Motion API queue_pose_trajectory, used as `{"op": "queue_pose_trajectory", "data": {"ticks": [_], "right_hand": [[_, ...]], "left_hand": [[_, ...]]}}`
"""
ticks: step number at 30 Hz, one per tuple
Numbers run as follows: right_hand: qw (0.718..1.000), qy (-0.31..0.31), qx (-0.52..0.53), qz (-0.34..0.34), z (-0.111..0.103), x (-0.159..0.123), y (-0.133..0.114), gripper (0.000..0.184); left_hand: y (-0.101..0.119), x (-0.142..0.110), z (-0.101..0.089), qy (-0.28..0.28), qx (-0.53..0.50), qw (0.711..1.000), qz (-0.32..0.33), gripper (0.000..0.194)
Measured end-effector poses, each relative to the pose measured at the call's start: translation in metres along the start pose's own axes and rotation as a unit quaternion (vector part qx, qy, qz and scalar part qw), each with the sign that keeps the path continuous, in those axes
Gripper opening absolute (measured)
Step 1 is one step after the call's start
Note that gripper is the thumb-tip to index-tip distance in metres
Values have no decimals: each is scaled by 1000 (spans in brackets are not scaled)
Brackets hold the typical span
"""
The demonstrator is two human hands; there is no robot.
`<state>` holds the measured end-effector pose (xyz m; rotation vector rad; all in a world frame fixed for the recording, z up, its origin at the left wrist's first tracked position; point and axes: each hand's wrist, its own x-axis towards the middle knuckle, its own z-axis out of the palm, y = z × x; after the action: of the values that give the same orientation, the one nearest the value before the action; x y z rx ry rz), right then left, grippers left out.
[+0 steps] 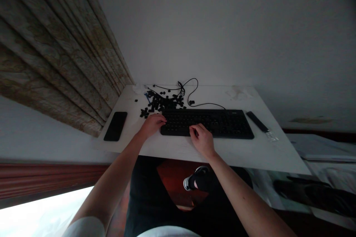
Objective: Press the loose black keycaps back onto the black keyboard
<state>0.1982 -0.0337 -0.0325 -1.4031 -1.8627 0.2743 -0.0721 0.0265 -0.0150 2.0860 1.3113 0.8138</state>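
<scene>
A black keyboard (183,132) lies flat on the white table, and some dark spots on it may be key sockets without caps. My left hand (151,125) is closed at its left end, fingertips drawn together over the outer keys. Whatever those fingers hold is hidden. At the front edge, just left of the keyboard's middle, my right hand (202,140) is closed with thumb and fingers curled in a pinch. Anything in it is too small to make out. Behind the keyboard's left half, loose black keycaps (164,103) lie in a scattered heap.
On the left rests a black phone (115,126). A dark strip-shaped object (257,121) with clear plastic at one end lies right of the keyboard. The thin cable (207,104) loops behind. A curtain (63,44) hangs at the left; the white table's (236,155) front edge is near my legs.
</scene>
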Motion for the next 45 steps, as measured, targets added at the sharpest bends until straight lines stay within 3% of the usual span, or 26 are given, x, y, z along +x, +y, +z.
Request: {"op": "queue_pose_trajectory", "data": {"ticks": [15, 24, 30, 34, 38, 42, 45], "right_hand": [[1000, 7, -3, -3, 0, 0, 0, 20], [1000, -10, -14, 12, -2, -2, 0, 22], [998, -63, 18, -13, 7, 16, -33, 21], [980, -183, 60, 40, 30, 64, -63, 14], [944, -299, 66, 125, 48, 99, -71, 4], [909, -327, 137, 219, 54, 106, -66, 4], [886, -327, 175, 278, 57, 107, -63, 5]], "left_hand": [[2, -9, 0, 26, 14, 999, -39, 14], [1, -5, -4, -7, 35, 999, 6, 16], [0, -1, -5, -23, 43, 998, 37, 17], [-2, -1, -3, -21, 2, 1000, 21, 15], [-4, -6, 2, 7, -55, 997, -47, 15], [-6, -14, 8, 88, -138, 977, -137, 27], [-4, -16, 9, 151, -179, 949, -211, 22]]}}
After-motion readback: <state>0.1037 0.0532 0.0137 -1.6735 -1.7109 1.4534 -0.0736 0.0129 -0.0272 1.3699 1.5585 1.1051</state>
